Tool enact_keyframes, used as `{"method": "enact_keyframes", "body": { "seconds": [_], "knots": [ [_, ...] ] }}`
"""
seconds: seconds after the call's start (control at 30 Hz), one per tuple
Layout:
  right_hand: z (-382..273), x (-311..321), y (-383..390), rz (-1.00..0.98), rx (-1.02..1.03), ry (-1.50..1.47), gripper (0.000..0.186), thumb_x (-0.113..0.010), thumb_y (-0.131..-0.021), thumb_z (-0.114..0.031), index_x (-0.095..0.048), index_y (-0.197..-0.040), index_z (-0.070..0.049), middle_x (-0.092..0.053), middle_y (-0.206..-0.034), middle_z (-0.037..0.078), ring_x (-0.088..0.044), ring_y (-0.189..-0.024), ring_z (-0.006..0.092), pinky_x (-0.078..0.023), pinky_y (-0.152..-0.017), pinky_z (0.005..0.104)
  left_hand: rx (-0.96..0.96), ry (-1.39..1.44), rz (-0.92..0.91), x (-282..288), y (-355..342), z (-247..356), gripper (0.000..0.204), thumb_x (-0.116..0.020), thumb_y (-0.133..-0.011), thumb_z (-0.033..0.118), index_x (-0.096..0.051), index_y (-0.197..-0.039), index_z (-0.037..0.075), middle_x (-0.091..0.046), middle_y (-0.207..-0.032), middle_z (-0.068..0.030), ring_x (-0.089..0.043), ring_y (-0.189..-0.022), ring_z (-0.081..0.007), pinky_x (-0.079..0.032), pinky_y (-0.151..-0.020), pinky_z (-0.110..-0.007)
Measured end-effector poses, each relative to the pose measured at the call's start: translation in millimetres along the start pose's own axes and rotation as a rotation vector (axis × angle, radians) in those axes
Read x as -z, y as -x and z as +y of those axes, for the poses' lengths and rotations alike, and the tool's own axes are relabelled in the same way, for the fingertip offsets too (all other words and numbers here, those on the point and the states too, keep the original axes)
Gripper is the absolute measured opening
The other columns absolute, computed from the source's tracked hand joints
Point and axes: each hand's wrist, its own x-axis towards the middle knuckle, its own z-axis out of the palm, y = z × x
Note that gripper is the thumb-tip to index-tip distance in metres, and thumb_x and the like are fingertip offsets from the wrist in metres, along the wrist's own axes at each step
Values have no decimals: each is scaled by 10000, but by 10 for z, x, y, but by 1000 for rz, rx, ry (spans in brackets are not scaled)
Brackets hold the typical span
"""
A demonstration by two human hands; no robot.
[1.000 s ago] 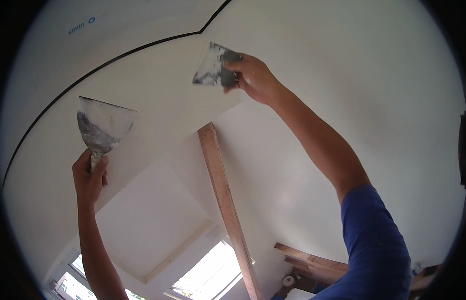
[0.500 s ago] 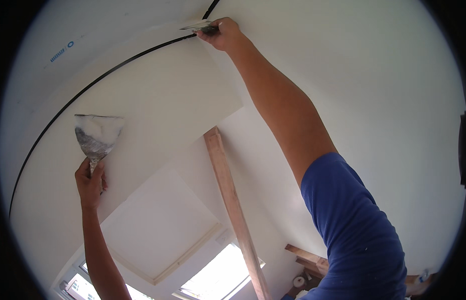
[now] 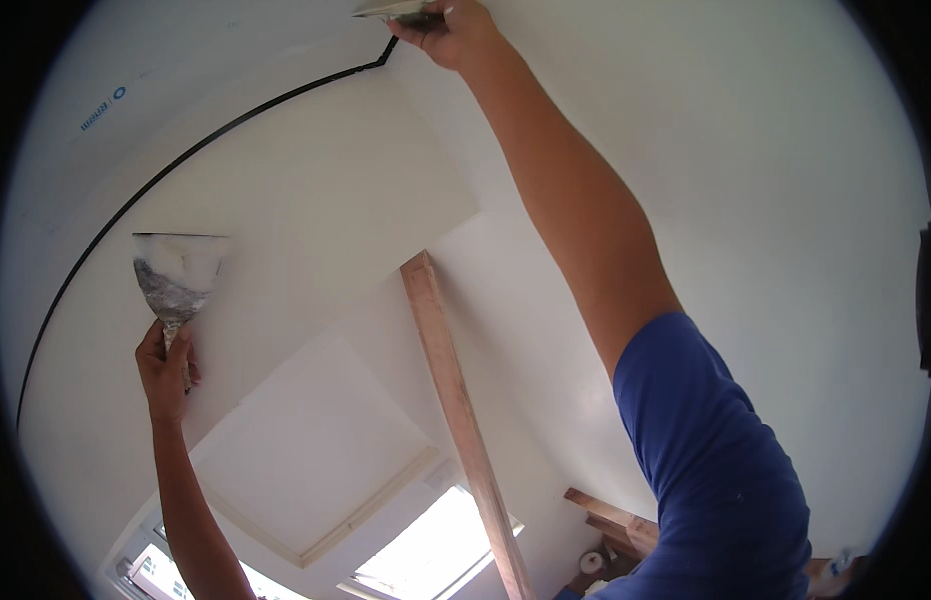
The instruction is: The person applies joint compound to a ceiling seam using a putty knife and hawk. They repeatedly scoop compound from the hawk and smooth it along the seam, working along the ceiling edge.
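My left hand [image 3: 167, 368] is closed round the handle of a wide putty knife [image 3: 180, 270], blade up, with white filler smeared over the metal. Raised high at the top edge, my right hand [image 3: 455, 35] grips a second putty knife [image 3: 390, 10], whose pale blade points left; part of it is cut off by the picture's edge. That blade is by the far side of a corner in the black strip [image 3: 247, 122], which runs in a long curve along the pale surface. Whether the blade touches the surface, I cannot tell.
A wooden beam [image 3: 450, 400] slants down through the middle. Below are a bright skylight [image 3: 425, 550] and a recessed panel with a pale wooden frame [image 3: 370, 505]. More timber [image 3: 610, 518] and a white roll [image 3: 591, 562] are at the lower right.
My right hand has moved up and slightly right with its putty knife, uncovering the corner of the black strip. My left hand and its knife have shifted a little left in the view.
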Motion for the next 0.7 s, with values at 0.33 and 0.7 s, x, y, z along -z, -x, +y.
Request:
{"method": "enact_keyframes", "body": {
  "seconds": [0.33, 0.7],
  "knots": [
    [390, 222, -295, 65, -112, -81, 345, -374, -1015, 18, -411, -1325, 164, -516, -1327, 329, -630, -1137, 472, -612, -989, 598, 3, -3, -1, -30, -32, -26, 207, -715, -990, 221, -671, -1041, 25, -557, -641, 23, -488, -476, -56, -405, -412, -241],
    [-458, -278, -149, 15, -28, 17, 264, -394, -1046, 19, -451, -1217, 211, -547, -1216, 337, -643, -1082, 446, -621, -991, 542, 17, 19, -3, -82, -12, 39, 194, -719, -985, 218, -668, -1015, 33, -562, -638, 21, -480, -465, -54, -398, -401, -241]
  ]
}}
